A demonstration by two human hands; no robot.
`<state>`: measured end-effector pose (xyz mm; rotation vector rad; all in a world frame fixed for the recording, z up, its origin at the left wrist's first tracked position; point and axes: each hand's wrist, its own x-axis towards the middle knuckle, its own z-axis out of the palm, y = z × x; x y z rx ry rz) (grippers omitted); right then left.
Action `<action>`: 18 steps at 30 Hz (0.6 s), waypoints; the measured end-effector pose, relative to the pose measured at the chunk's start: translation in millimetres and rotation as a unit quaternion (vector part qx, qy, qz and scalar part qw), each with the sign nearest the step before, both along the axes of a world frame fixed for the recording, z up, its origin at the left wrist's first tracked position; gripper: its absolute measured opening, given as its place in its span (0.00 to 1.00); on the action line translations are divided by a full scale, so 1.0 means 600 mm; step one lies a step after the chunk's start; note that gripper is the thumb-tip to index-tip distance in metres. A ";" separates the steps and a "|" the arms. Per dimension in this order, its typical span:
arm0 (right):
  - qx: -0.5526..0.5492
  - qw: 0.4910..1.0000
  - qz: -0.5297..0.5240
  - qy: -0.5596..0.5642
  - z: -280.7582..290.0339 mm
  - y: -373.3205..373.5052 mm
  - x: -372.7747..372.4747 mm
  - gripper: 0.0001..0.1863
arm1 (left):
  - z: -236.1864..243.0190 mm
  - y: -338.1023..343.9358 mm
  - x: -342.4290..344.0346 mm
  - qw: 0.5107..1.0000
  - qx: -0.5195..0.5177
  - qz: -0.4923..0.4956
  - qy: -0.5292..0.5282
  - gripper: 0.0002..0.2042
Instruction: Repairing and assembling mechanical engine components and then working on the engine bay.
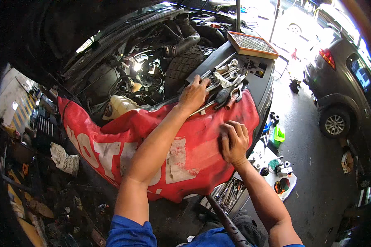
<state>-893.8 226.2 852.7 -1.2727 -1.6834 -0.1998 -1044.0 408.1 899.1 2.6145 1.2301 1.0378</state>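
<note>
Two bare forearms are seen coming up from the lower edge onto a red cloth (193, 152) that is draped over the front of a car. Nearest on that cloth, toward its right side, the right hand (234, 143) is laid flat, palm down, fingers slightly curled; its grip is loose and nothing is held in it. Below the cloth's lower edge, a tray of tools (228, 195) is seen on the floor, and just right of it a white mat (282, 181) with small parts and cans.

Farther up, at the cloth's top edge, the left hand (193, 94) is stretched out over a heap of wrenches and pliers (226, 80). Its fingers are spread and rest on the tools; whether any one tool is gripped cannot be told. A screwdriver (218, 100) with a dark handle is lying just right of that hand, touching the cloth.

Beyond the tools, an orange-framed air filter (252, 44) is propped on the car's edge. Left of the cloth's top, the open engine bay (152, 66) is lit. Well to the right of the cloth, a grey car (346, 86) is parked.
</note>
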 end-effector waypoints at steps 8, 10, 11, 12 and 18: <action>0.000 1.000 0.000 0.005 0.001 -0.002 0.004 0.17 | 0.036 -0.027 -0.006 0.992 -0.109 -0.045 0.040 0.14; -0.002 1.000 -0.004 -0.004 0.001 -0.001 0.004 0.17 | 0.035 -0.035 0.014 0.990 -0.120 -0.029 0.064 0.16; 0.000 1.000 -0.008 0.001 0.001 -0.001 0.004 0.17 | 0.033 -0.040 0.024 0.985 -0.146 -0.022 0.094 0.19; 0.004 1.000 -0.007 0.000 0.001 -0.001 0.004 0.17 | 0.032 -0.044 0.032 0.986 -0.138 -0.014 0.092 0.19; 0.005 1.000 -0.005 -0.002 0.003 -0.002 0.006 0.16 | 0.038 -0.047 0.073 0.990 -0.073 -0.007 0.121 0.31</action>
